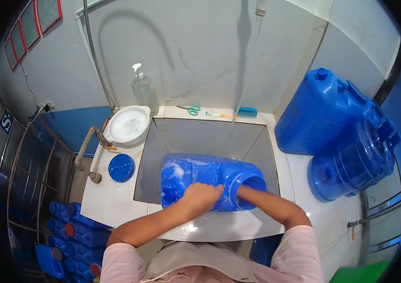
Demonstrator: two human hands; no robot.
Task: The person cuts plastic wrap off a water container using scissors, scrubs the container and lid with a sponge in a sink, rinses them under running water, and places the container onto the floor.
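A blue plastic water jug lies on its side over the front of the sink, soap suds on its surface, its wide round mouth facing right. My left hand is closed on the front side of the jug, near its neck. Through the mouth, my right wrist reaches into the jug; the hand and its fingers are hidden inside, so what they hold does not show. A blue round lid with suds rests on the counter to the left.
Water falls into the sink. Behind it lie scissors, a toothbrush and a blue brush. At left stand a white basin and a pump bottle. Blue containers stand right; several more sit on the lower left.
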